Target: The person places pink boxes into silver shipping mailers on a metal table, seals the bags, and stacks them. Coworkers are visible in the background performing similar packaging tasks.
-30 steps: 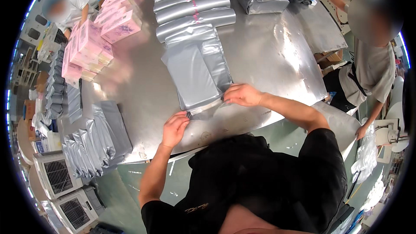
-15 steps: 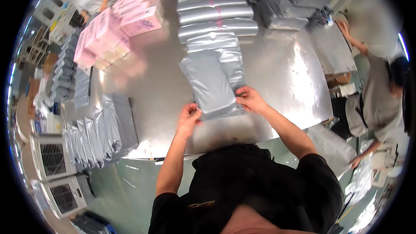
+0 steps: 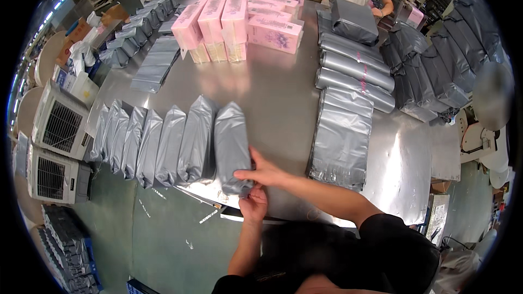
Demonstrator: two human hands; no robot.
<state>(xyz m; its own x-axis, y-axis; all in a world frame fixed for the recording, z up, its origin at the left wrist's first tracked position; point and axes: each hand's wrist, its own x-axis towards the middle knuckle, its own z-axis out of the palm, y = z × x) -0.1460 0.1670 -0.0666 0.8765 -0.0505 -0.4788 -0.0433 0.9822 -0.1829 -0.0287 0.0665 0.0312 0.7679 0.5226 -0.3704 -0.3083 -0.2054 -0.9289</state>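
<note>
A filled grey plastic mailing bag (image 3: 231,141) stands upright at the right end of a row of similar filled bags (image 3: 170,144), near the table's front edge. My right hand (image 3: 264,170) grips its right side, the thumb lying across the near face and the other fingers partly hidden behind. Below it, my left hand (image 3: 254,204) has its fingers curled at the bag's lower right corner. To the right lies a stack of flat grey bags (image 3: 342,136), touched by neither hand.
Pink boxes (image 3: 220,19) are grouped at the back of the metal table (image 3: 278,92). Rolled grey bags (image 3: 354,71) lie at the back right, beside piled filled bags (image 3: 436,71). Flat bags (image 3: 155,64) rest at the left. Two people stand across the table.
The view has swung left. My hands have moved from a grey bag over the stack to the filled bag at the row's right end.
</note>
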